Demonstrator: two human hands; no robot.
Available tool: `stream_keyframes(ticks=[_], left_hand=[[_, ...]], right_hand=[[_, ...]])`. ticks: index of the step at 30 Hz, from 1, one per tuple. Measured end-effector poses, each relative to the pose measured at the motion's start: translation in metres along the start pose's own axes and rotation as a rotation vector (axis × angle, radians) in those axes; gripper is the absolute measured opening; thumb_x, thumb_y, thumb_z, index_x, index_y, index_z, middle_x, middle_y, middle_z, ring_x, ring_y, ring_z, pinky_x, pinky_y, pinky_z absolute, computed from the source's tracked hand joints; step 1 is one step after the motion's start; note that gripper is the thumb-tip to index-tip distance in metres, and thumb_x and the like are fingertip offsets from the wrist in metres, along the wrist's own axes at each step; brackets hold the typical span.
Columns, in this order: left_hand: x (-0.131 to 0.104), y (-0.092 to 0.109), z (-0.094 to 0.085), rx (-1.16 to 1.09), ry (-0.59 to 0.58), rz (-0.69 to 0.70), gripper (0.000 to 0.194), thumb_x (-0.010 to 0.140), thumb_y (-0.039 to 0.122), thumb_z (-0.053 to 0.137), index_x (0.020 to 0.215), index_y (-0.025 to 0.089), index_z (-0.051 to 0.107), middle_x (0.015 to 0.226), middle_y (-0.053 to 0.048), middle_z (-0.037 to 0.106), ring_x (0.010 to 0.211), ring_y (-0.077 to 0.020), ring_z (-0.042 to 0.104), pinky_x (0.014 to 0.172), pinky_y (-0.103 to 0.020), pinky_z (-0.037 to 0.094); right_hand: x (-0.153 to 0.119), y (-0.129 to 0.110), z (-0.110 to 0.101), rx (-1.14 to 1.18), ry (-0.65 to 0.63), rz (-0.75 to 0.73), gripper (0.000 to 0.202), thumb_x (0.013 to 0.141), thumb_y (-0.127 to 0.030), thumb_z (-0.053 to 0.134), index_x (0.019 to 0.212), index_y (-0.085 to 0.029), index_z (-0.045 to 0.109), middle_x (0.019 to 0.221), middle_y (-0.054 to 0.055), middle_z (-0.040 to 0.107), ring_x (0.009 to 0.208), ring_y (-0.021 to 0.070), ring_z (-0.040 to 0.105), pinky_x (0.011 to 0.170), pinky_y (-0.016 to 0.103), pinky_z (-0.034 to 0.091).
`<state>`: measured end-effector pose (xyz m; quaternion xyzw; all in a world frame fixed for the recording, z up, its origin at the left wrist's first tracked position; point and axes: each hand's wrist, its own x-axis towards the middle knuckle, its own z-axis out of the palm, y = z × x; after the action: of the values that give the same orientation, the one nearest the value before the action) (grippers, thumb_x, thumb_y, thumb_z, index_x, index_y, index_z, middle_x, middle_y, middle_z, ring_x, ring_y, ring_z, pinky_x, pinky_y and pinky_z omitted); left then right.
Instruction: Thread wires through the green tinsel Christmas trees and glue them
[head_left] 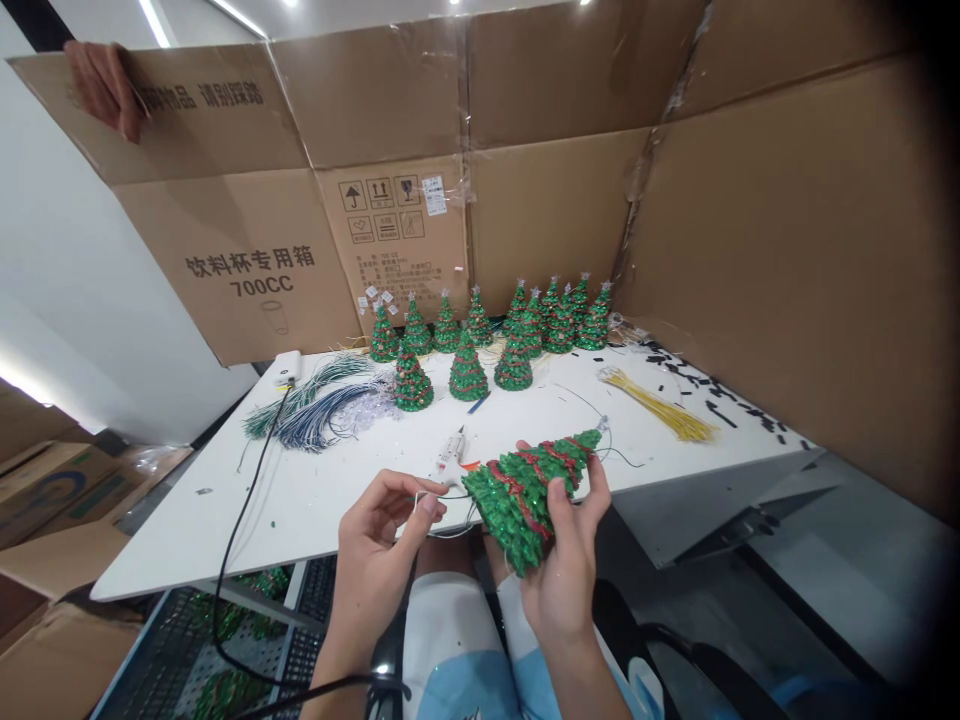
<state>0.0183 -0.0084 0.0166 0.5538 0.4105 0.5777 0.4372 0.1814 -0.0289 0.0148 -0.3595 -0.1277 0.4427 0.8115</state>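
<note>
A green Christmas tree ornament (529, 490) with red garlands lies tilted in my right hand (570, 540), its tip toward the upper right and its base toward my left hand. The fingers of my right hand are wrapped round it. My left hand (390, 540) pinches a thin wire (450, 495) between thumb and forefinger, close beside the tree's base. More thin dark wire loops below the base and curls near the tip. Just beyond my hands, a small white bottle (451, 448) with a narrow dark tip lies on the white table (225, 500).
Several finished-looking trees (469, 365) stand along the back. Bundles of dark blue wire (322, 415), green wire (315, 380) and yellow wire (660, 405) lie at the sides. A black cable (251, 490) hangs over the left edge. Cardboard walls (555, 200) enclose the back; another person's hand (105, 85) grips their top.
</note>
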Motion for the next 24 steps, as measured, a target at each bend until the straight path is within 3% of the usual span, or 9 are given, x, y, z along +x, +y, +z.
stream_keyframes(ticks=[6, 11, 16, 24], left_hand=[[0.005, -0.001, -0.009, -0.022, -0.038, 0.033, 0.023, 0.098, 0.038, 0.087, 0.09, 0.02, 0.076, 0.089, -0.004, 0.074, 0.085, -0.0176, 0.069, 0.079, -0.026, 0.057], [0.003, 0.0, -0.009, -0.053, -0.092, 0.017, 0.02, 0.097, 0.034, 0.087, 0.087, 0.02, 0.076, 0.091, -0.005, 0.075, 0.085, -0.0177, 0.068, 0.079, -0.026, 0.056], [-0.001, 0.001, -0.005, -0.062, -0.124, 0.058, 0.017, 0.098, 0.03, 0.086, 0.088, 0.02, 0.076, 0.095, -0.006, 0.076, 0.089, -0.0194, 0.068, 0.081, -0.028, 0.056], [-0.003, 0.0, -0.004, -0.246, -0.134, 0.01, 0.019, 0.098, 0.031, 0.085, 0.09, 0.021, 0.072, 0.098, -0.004, 0.076, 0.087, -0.0182, 0.072, 0.082, -0.029, 0.06]], right_hand=[[0.004, 0.002, -0.002, 0.03, 0.002, -0.031, 0.097, 0.091, -0.056, 0.09, 0.17, -0.046, 0.036, 0.157, 0.013, 0.07, 0.129, 0.0364, 0.078, 0.114, 0.068, 0.057], [0.008, 0.002, -0.004, 0.023, 0.033, -0.024, 0.1, 0.09, -0.058, 0.091, 0.171, -0.046, 0.035, 0.16, 0.012, 0.067, 0.138, 0.0363, 0.073, 0.117, 0.067, 0.056], [0.01, 0.004, -0.005, 0.006, 0.056, -0.043, 0.101, 0.089, -0.058, 0.091, 0.171, -0.045, 0.033, 0.158, 0.014, 0.068, 0.127, 0.0359, 0.079, 0.11, 0.066, 0.061], [0.017, 0.006, -0.007, -0.046, 0.132, -0.027, 0.105, 0.086, -0.063, 0.091, 0.171, -0.045, 0.033, 0.163, 0.013, 0.064, 0.132, 0.0351, 0.075, 0.106, 0.061, 0.064]])
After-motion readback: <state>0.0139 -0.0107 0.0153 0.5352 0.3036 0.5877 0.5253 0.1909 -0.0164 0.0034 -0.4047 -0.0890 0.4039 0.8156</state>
